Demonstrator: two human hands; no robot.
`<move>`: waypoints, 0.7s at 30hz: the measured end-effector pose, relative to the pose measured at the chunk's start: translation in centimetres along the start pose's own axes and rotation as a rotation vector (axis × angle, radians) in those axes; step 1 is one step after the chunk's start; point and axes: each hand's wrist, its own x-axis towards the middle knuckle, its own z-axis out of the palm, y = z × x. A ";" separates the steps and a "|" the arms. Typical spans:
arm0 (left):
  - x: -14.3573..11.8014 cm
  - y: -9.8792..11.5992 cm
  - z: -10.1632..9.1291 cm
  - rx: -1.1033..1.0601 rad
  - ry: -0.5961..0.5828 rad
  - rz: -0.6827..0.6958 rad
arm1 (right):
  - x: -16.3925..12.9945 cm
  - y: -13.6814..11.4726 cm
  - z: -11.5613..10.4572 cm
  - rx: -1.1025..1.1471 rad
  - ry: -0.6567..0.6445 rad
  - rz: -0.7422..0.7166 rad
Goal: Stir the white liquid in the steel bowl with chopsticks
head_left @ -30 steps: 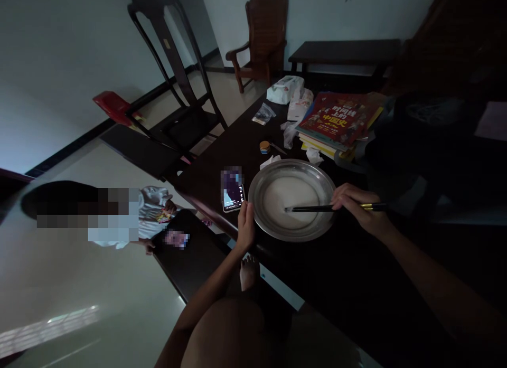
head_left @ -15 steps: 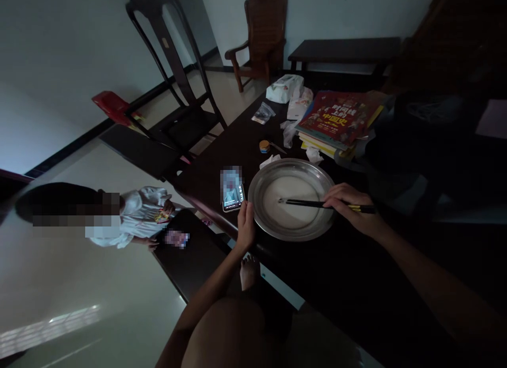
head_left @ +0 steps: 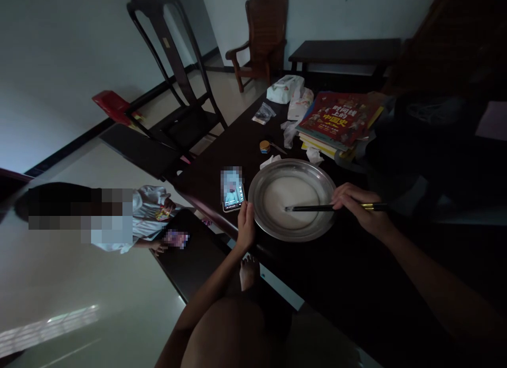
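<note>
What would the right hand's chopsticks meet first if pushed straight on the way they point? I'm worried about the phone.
Probably the pan's left rim, then the left hand resting there. The right hand aims the chopsticks slightly below the phone, though depth is unclear.

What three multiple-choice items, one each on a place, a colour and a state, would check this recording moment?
1. Where does the phone lie?
A. on the stack of books
B. on the table just left of the metal pan
C. on the chair seat

2. What colour is the top book's cover?
A. red
B. green
C. white

3. What is the right hand doing?
A. resting flat on the table
B. lifting the pan
C. holding chopsticks with their tips in the pan

Key: 1 B, the phone lies on the table beside the metal pan, near the left hand. 2 A, the top book has a red cover. 3 C, the right hand has its grip on the chopsticks, whose tips lie on the pan's pale contents.
</note>
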 end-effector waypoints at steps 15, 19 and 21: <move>0.0 -0.3 0.0 -0.004 0.013 -0.011 | 0.0 0.1 0.1 -0.057 -0.046 0.012; 0.0 -0.2 -0.1 -0.008 -0.006 -0.010 | 0.0 0.2 0.0 -0.017 0.001 0.009; 0.0 -0.1 -0.1 -0.011 -0.004 -0.014 | -0.1 0.1 0.0 -0.009 -0.035 0.012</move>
